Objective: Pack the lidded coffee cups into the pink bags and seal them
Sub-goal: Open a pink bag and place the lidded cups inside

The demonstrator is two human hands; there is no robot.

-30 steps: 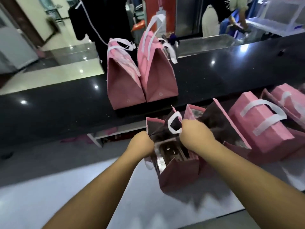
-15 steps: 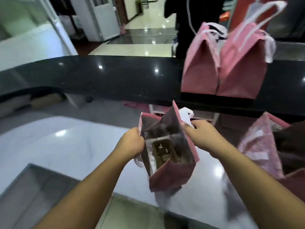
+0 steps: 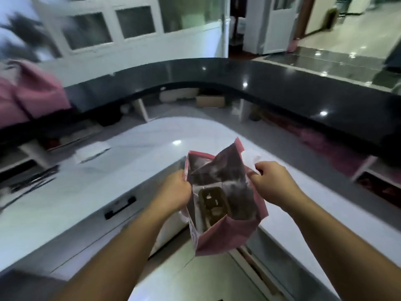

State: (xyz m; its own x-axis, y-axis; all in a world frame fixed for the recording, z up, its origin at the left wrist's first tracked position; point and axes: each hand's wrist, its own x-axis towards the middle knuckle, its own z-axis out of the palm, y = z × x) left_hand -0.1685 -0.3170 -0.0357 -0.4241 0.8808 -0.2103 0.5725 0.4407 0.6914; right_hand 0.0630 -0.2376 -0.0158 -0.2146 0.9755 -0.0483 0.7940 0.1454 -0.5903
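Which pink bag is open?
The bag held between both hands, left hand and right hand: its mouth gapes. The blurred pink heap far left is unclear.

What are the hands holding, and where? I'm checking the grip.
The pink bag, open: left hand grips its left rim, right hand its right rim.

Shop service area, curved black counter (image 3: pixel 282 92), white worktop (image 3: pixel 65 192)
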